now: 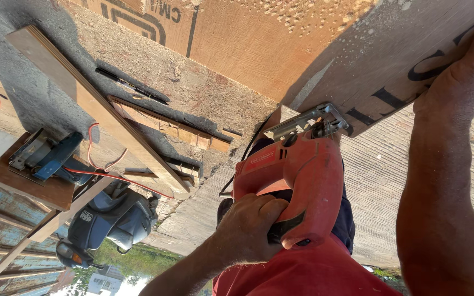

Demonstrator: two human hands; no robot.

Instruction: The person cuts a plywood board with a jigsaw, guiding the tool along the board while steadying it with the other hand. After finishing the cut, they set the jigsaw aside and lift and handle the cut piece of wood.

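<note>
From the head view, the left hand (250, 227) is wrapped tight round the handle of a red jigsaw (297, 175), fingers curled shut about the grip so the tool can be steered and pushed. Ahead of that grip, the saw's metal shoe (309, 120) sits against the edge of a large plywood sheet (325, 49), the tool's body angled toward the board; the blade itself cannot be made out. Out to the far side of the saw, the right hand (464, 77) lies on the same sheet with the fingers pressed over its surface near the edge, which looks like a way of pinning the board so it does not shift or chatter under the saw. A black cord (242, 156) trails back from the tool beside the gripping hand. Well away from the grip, on rough concrete ground (204, 93), lie a long wooden plank (100, 109), a blue circular saw (48, 156) resting on a small board, a grey power tool (111, 216) and a black pen (130, 85), all untouched.
</note>
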